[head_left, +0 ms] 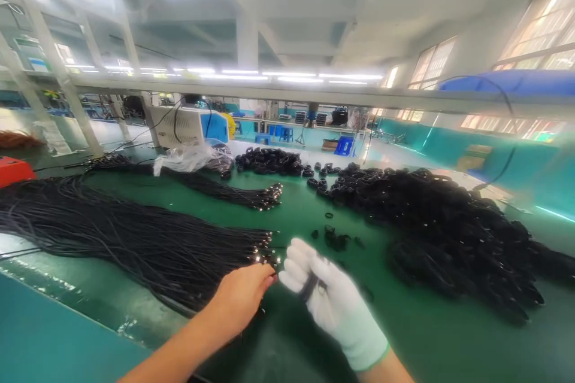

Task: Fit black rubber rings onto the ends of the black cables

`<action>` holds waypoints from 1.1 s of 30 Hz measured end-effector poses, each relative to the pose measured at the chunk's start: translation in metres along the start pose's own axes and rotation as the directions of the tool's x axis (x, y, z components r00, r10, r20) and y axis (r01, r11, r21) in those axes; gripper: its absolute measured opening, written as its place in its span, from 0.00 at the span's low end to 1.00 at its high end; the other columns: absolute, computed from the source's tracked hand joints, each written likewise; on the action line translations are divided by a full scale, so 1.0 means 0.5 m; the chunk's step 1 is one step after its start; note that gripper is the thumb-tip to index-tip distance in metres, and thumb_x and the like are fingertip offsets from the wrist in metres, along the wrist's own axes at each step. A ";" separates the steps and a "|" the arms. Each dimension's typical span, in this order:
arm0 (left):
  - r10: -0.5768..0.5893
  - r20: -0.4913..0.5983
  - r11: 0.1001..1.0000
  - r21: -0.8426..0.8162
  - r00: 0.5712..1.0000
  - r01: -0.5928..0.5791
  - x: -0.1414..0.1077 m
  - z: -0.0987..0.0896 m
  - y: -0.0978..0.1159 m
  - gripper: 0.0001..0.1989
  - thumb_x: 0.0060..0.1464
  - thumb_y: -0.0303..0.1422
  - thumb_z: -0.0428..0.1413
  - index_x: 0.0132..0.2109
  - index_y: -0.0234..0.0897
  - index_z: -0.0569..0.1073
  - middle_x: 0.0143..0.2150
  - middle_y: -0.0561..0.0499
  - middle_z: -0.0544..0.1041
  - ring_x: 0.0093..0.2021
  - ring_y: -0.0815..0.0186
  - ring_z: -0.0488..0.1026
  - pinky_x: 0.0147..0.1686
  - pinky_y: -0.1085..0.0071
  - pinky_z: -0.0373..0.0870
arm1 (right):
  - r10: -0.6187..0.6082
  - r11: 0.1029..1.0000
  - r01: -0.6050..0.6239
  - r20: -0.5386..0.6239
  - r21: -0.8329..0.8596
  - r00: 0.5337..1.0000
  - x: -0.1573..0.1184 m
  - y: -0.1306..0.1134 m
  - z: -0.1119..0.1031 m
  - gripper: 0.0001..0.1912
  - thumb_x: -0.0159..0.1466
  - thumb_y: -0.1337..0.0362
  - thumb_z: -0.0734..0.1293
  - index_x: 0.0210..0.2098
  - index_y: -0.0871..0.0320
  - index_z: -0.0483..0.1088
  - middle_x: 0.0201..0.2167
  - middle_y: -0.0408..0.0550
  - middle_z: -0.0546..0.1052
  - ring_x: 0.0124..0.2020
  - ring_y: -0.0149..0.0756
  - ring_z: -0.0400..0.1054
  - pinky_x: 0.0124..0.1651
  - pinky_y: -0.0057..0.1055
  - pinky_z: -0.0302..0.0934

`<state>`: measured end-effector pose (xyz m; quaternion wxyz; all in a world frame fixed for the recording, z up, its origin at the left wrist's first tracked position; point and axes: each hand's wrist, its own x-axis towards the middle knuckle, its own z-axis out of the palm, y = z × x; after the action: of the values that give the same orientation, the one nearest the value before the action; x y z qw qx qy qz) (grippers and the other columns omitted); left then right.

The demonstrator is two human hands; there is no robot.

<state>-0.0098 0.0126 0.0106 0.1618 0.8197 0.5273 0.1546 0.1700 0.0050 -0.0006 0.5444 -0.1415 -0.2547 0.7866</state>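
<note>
My bare left hand (245, 293) is at the tip end of a large bundle of black cables (148, 239), its thumb and forefinger pinched on the end of a cable. Shiny metal tips (265, 251) stick out of the bundle just beyond my fingers. Close on its right, my right hand (326, 293) wears a white knit glove and has its fingers curled in. A dark piece (309, 287) shows between those fingers and the palm; its exact shape is partly hidden.
A big heap of coiled black cables or rings (444, 221) covers the right of the green table (287, 341). Small black rings (335, 239) lie before my right hand. Behind are a second cable bundle (224, 188), clear plastic bag (188, 157) and white-and-blue machine (188, 125).
</note>
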 end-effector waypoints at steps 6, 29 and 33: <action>-0.102 -0.039 0.929 0.353 0.994 0.109 -0.046 0.049 0.060 0.13 0.59 0.27 0.43 0.33 0.38 0.71 0.31 0.50 0.77 0.31 0.62 0.73 0.29 0.70 0.58 | -0.058 0.996 0.049 -0.124 -0.071 0.991 0.004 -0.017 -0.023 0.20 0.56 0.61 0.70 0.47 0.59 0.69 0.50 0.55 0.71 0.50 0.44 0.65 0.57 0.50 0.52; 0.578 0.124 0.800 0.109 0.807 -0.590 0.025 -0.075 0.010 0.08 0.55 0.31 0.54 0.29 0.37 0.73 0.34 0.52 0.74 0.38 0.67 0.68 0.39 0.72 0.62 | 0.527 0.844 -0.493 0.153 -0.212 0.836 -0.021 0.065 -0.016 0.15 0.55 0.64 0.68 0.36 0.72 0.71 0.28 0.55 0.74 0.29 0.42 0.72 0.42 0.45 0.61; 0.359 0.271 0.893 -0.378 0.893 -0.244 0.033 -0.066 -0.008 0.03 0.50 0.32 0.57 0.31 0.37 0.73 0.27 0.56 0.71 0.27 0.71 0.67 0.27 0.78 0.62 | 0.527 0.850 -0.516 0.206 -0.110 0.824 -0.027 0.065 -0.020 0.17 0.56 0.62 0.67 0.38 0.72 0.71 0.27 0.54 0.76 0.26 0.39 0.72 0.40 0.45 0.64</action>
<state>-0.0203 0.0325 0.0400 0.3587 0.8672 0.3225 0.1239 0.1545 -0.0138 -0.0278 0.2722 -0.1276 -0.2865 0.9097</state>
